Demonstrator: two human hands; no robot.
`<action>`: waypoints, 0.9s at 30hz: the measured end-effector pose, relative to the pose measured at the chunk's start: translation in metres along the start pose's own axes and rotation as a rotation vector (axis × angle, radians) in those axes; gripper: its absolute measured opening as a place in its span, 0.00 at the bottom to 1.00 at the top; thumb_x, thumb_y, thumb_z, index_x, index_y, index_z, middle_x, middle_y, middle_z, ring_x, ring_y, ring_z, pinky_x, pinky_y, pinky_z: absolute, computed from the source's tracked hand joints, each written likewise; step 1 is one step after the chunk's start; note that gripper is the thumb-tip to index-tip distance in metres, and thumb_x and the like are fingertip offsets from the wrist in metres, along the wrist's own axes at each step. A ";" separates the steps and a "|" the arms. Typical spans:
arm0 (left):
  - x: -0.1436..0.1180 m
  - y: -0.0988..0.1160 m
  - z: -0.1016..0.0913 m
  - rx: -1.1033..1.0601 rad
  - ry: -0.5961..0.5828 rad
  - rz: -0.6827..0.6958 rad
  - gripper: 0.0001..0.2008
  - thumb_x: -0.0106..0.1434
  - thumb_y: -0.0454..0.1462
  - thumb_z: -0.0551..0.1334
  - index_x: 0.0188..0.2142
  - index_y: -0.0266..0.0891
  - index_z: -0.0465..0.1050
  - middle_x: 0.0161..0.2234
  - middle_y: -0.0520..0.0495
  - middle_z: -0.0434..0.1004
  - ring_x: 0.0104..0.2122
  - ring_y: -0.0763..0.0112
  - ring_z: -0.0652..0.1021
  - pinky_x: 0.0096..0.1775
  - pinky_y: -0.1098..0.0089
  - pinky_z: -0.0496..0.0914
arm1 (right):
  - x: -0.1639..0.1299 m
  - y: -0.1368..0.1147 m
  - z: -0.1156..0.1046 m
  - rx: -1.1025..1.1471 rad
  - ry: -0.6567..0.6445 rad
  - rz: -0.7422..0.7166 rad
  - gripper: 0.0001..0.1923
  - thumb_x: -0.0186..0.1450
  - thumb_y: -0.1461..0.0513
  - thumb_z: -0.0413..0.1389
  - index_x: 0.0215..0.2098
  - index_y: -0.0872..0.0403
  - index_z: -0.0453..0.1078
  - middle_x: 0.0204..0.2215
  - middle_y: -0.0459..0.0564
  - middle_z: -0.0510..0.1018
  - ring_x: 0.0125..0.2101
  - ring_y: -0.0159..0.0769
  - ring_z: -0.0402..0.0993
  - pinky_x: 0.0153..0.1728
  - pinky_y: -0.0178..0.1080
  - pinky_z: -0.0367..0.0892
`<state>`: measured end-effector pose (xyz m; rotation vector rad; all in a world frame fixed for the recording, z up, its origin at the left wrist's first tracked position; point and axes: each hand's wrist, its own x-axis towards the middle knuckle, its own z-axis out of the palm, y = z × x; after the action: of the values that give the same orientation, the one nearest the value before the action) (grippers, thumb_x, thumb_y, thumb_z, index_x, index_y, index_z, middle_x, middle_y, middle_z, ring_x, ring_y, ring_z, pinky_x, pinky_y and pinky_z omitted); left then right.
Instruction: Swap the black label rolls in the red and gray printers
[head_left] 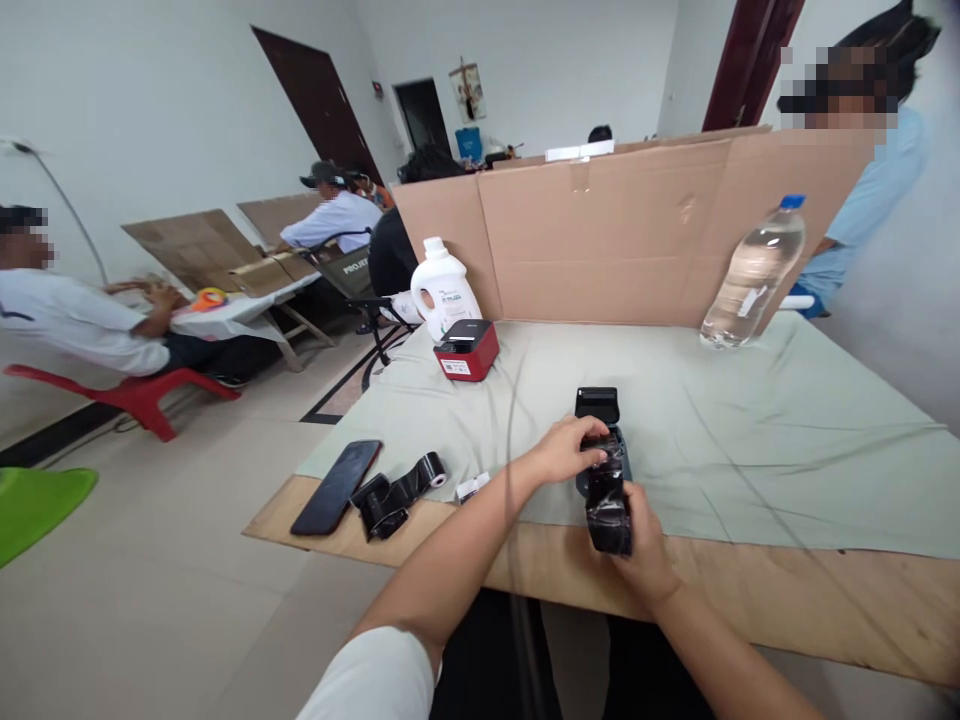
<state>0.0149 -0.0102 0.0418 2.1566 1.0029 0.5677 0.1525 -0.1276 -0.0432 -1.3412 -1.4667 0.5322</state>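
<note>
A small dark device (597, 403) stands on the table in front of me with its lid raised. A shiny, crumpled strip of black film (608, 515) runs from the device's body toward me and partly covers it. My left hand (568, 450) reaches in from the left, its fingers bent and closed on the film's upper part, over the device. Lower down, my right hand (646, 545) grips the film's near end from the right side; some of its fingers are hidden behind the film. More black film, partly unwound from a roll (431, 470), lies to the left.
A phone (336, 487) and small white item (472, 487) lie near the front edge. A red and black box (466, 352), white jug (448, 295) and water bottle (754, 275) stand before a cardboard screen (600, 240). Other people (330, 205) sit beyond.
</note>
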 end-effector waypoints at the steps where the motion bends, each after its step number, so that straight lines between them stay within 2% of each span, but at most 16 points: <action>1: 0.008 -0.003 0.007 0.076 0.017 -0.019 0.16 0.57 0.35 0.64 0.47 0.40 0.73 0.44 0.45 0.76 0.48 0.60 0.71 0.51 0.61 0.66 | 0.000 0.002 0.001 -0.028 0.044 0.007 0.18 0.58 0.57 0.58 0.44 0.52 0.64 0.34 0.48 0.77 0.32 0.39 0.75 0.32 0.39 0.70; 5: 0.026 -0.013 0.020 0.246 0.005 -0.078 0.16 0.60 0.37 0.61 0.49 0.43 0.73 0.46 0.46 0.77 0.51 0.56 0.69 0.54 0.55 0.61 | 0.001 0.005 0.005 -0.122 0.148 0.076 0.19 0.58 0.52 0.59 0.42 0.52 0.62 0.29 0.47 0.74 0.28 0.38 0.72 0.29 0.40 0.69; 7: 0.028 -0.017 0.023 0.279 -0.006 -0.076 0.15 0.61 0.37 0.61 0.48 0.44 0.74 0.47 0.46 0.77 0.52 0.55 0.68 0.54 0.53 0.60 | 0.003 0.006 0.007 -0.146 0.198 0.053 0.19 0.59 0.52 0.59 0.42 0.53 0.62 0.29 0.47 0.71 0.28 0.37 0.70 0.29 0.40 0.69; 10: 0.028 -0.023 0.027 0.272 0.023 -0.018 0.13 0.62 0.37 0.60 0.45 0.43 0.77 0.47 0.45 0.76 0.52 0.55 0.68 0.54 0.54 0.61 | 0.007 0.007 0.005 -0.142 0.294 -0.040 0.21 0.59 0.55 0.58 0.47 0.54 0.62 0.38 0.54 0.71 0.36 0.41 0.70 0.36 0.44 0.70; 13: 0.026 -0.029 0.031 0.204 0.171 0.052 0.11 0.62 0.34 0.59 0.43 0.40 0.77 0.45 0.43 0.75 0.49 0.59 0.70 0.54 0.58 0.63 | 0.010 0.008 0.003 -0.141 0.317 -0.079 0.31 0.58 0.60 0.57 0.58 0.55 0.55 0.51 0.61 0.67 0.49 0.47 0.66 0.43 0.49 0.68; 16: 0.025 -0.033 0.030 0.139 0.440 0.036 0.12 0.61 0.34 0.59 0.44 0.38 0.75 0.46 0.40 0.72 0.51 0.58 0.69 0.56 0.57 0.62 | 0.012 0.006 0.001 -0.204 0.284 -0.132 0.36 0.60 0.61 0.56 0.64 0.54 0.49 0.56 0.61 0.65 0.55 0.50 0.62 0.50 0.55 0.64; 18: 0.028 -0.036 0.028 0.064 0.553 0.024 0.17 0.63 0.39 0.59 0.51 0.38 0.71 0.53 0.38 0.67 0.57 0.56 0.65 0.59 0.54 0.58 | 0.014 0.003 -0.001 -0.256 0.236 -0.217 0.30 0.61 0.63 0.54 0.61 0.52 0.56 0.57 0.59 0.65 0.56 0.50 0.61 0.54 0.56 0.60; 19: 0.029 -0.038 0.026 -0.004 0.560 0.023 0.20 0.63 0.41 0.59 0.54 0.39 0.68 0.57 0.37 0.64 0.60 0.55 0.62 0.61 0.53 0.55 | 0.014 0.002 -0.001 -0.277 0.210 -0.253 0.25 0.62 0.64 0.52 0.58 0.51 0.61 0.57 0.57 0.65 0.56 0.49 0.61 0.55 0.56 0.59; 22: 0.032 -0.040 0.024 -0.271 0.484 0.009 0.27 0.67 0.49 0.53 0.60 0.38 0.59 0.60 0.36 0.61 0.62 0.57 0.61 0.61 0.54 0.55 | 0.014 0.002 -0.003 -0.297 0.181 -0.268 0.15 0.61 0.68 0.48 0.44 0.51 0.71 0.55 0.54 0.66 0.54 0.47 0.62 0.54 0.55 0.59; 24: 0.030 -0.039 0.027 -0.383 0.492 0.007 0.28 0.68 0.52 0.49 0.59 0.36 0.59 0.57 0.35 0.66 0.58 0.58 0.67 0.59 0.56 0.59 | 0.013 0.004 -0.005 -0.280 0.197 -0.235 0.14 0.62 0.68 0.47 0.39 0.51 0.71 0.52 0.54 0.68 0.53 0.46 0.63 0.53 0.54 0.59; 27: 0.018 -0.036 0.036 -0.420 0.564 0.038 0.26 0.69 0.52 0.46 0.53 0.36 0.64 0.42 0.40 0.75 0.47 0.63 0.74 0.54 0.59 0.64 | 0.012 0.005 -0.007 -0.233 0.207 -0.205 0.12 0.64 0.67 0.46 0.37 0.51 0.71 0.49 0.53 0.69 0.53 0.45 0.63 0.52 0.54 0.59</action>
<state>0.0307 0.0069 -0.0072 1.6717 1.0100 1.3271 0.1632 -0.1173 -0.0399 -1.3599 -1.5046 0.0878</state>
